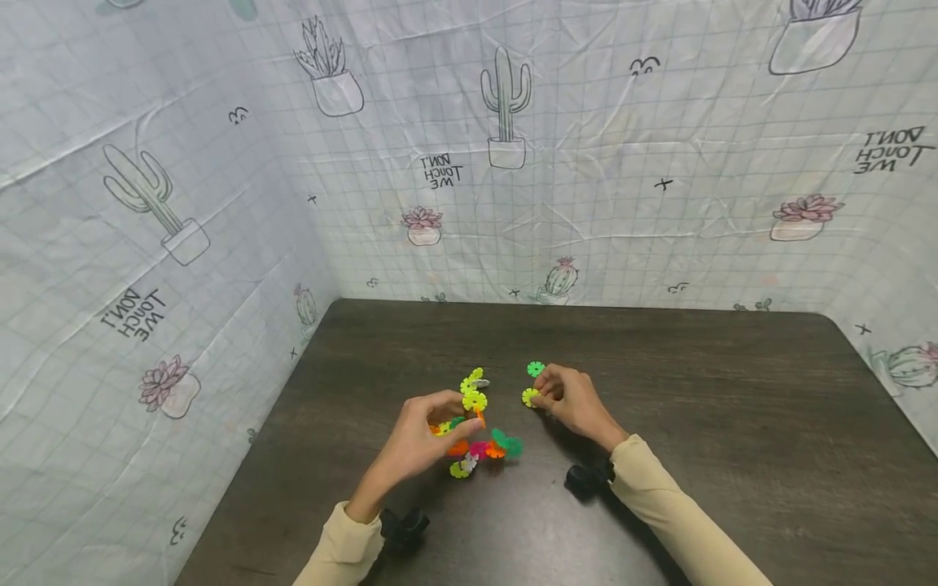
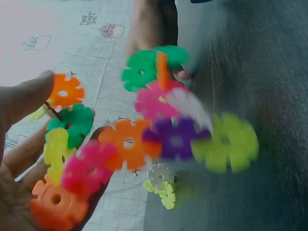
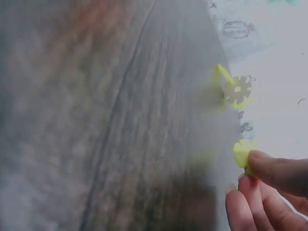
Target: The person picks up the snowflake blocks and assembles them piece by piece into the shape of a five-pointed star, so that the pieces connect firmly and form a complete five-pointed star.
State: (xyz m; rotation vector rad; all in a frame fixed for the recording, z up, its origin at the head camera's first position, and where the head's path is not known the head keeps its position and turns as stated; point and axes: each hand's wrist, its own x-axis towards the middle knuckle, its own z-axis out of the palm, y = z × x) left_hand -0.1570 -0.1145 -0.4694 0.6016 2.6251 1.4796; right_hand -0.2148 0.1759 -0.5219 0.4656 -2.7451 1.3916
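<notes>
My left hand (image 1: 421,430) holds a joined chain of notched, flower-shaped plastic discs (image 2: 129,144) between thumb and fingers. Orange, green, pink, purple, white and yellow discs make up the chain, which hangs past the fingers toward the right hand. Thumb and fingertips of my right hand (image 1: 575,400) pinch a single yellow disc (image 3: 243,153), apart from the chain. Just beyond that hand a green disc (image 1: 536,369) lies on the table. Past the left fingertips is a small cluster of yellow and white discs (image 2: 161,178).
The dark wood-grain table (image 1: 718,423) spreads under both hands. A pale cloth (image 1: 601,203) printed with cacti hangs along its back and sides. Dark devices are strapped at both wrists, with light sleeves behind them.
</notes>
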